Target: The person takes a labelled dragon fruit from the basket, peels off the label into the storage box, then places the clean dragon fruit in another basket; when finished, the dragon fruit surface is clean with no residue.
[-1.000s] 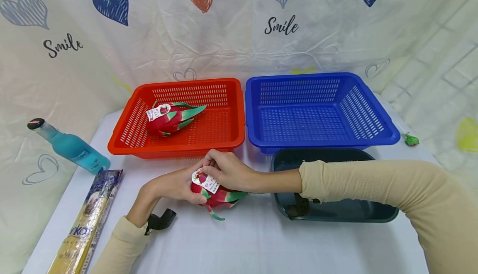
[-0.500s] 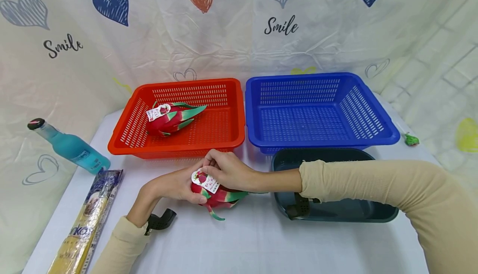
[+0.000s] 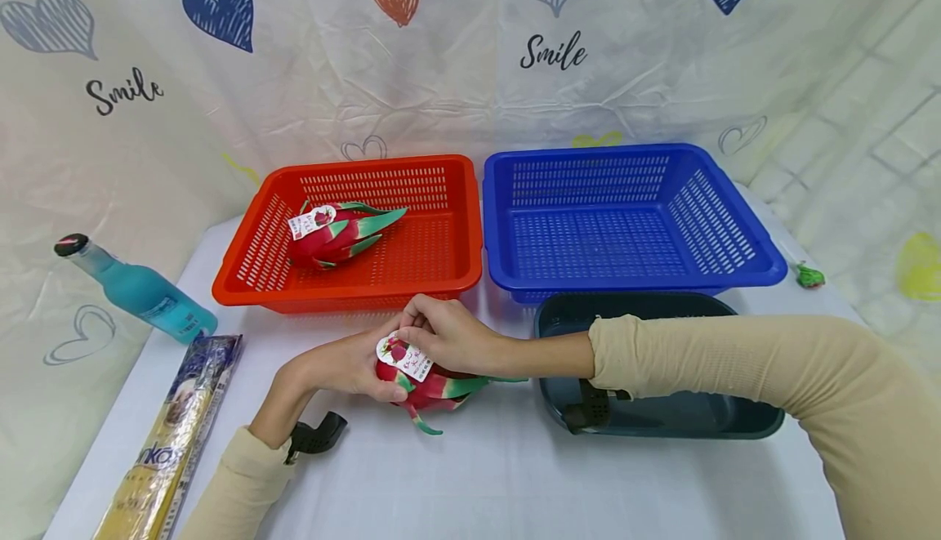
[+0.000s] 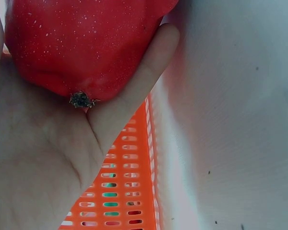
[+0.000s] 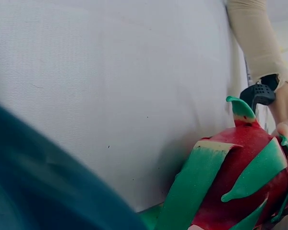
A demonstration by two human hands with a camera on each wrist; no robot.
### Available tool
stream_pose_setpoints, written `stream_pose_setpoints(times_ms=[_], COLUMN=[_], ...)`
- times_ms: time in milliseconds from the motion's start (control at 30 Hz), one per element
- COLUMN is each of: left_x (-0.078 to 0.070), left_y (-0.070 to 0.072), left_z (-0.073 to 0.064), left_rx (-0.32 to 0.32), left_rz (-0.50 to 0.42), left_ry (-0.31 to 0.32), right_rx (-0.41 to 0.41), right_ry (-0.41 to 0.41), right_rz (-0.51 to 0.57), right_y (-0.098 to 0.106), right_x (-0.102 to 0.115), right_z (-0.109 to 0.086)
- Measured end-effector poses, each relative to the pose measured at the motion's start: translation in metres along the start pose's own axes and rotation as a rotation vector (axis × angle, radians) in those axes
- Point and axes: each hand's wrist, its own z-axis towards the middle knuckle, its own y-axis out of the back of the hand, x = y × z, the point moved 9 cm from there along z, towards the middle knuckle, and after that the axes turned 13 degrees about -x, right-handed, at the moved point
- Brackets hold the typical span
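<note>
A red dragon fruit (image 3: 434, 393) with green-tipped scales lies on the white table in front of the red basket. My left hand (image 3: 341, 364) grips its left end, thumb on the near side; in the left wrist view the stem end of the fruit (image 4: 86, 52) sits against the palm. My right hand (image 3: 459, 340) reaches across the top, its thumb and bent forefinger pinching the edge of a white paper label (image 3: 406, 356) on the fruit. The right wrist view shows the scaly end of the fruit (image 5: 245, 177). Another labelled dragon fruit (image 3: 338, 234) lies in the red basket (image 3: 434, 287).
A blue basket (image 3: 632, 283) stands right of the red one. Below my right forearm is a dark green tub (image 3: 662, 426). At the left are a blue bottle (image 3: 150, 295) and a long noodle packet (image 3: 165, 450). A small green item (image 3: 810, 276) lies far right.
</note>
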Motion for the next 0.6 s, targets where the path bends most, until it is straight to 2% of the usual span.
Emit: stream_pose_setpoints(times_ms=[200,600], left_x=[0.0011,-0.0006], left_y=[0.0010,0.0005], left_z=[-0.0006,-0.0006], left_rx=[-0.007,-0.007], left_rz=[0.004,0.012], left_ry=[0.012,0.003], right_rx=[-0.007,0.021], right_ry=[0.004,-0.050], right_rz=[-0.005,0.009], right_y=[-0.0003,-0.0020], right_x=[-0.0005,-0.0050], right_z=[0.0003,0.0002])
